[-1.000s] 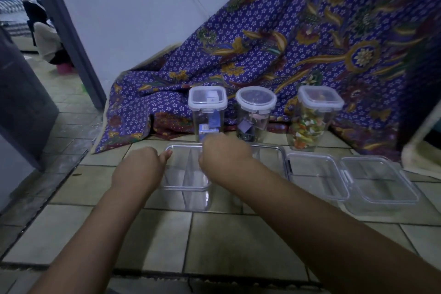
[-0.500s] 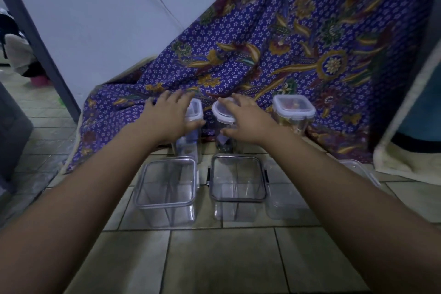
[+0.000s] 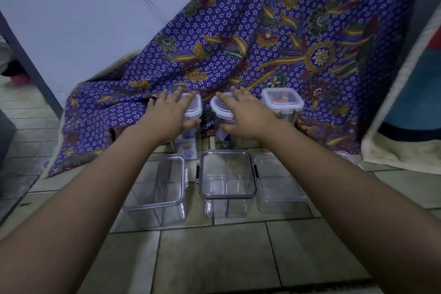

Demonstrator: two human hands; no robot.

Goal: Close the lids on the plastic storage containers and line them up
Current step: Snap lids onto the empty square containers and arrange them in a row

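Three tall clear containers stand at the back against the cloth. My left hand lies over the square-lidded container, thumb against its side. My right hand grips the round-lidded container the same way. The third tall container, with colourful contents and a clipped white lid, stands untouched to the right. In front sit three empty clear boxes in a row: the left box, the middle box with a dark-rimmed lid, and the lower right box, partly hidden by my right arm.
A purple batik cloth hangs behind the containers and spills onto the tiled floor. A cream towel lies at the right, a dark door frame at the left. A clear plastic piece peeks out beyond my right forearm.
One second ago both hands were on the front left box. They have since reached forward onto the two back containers, where they have stayed for the last half second; the view has tilted up and right.
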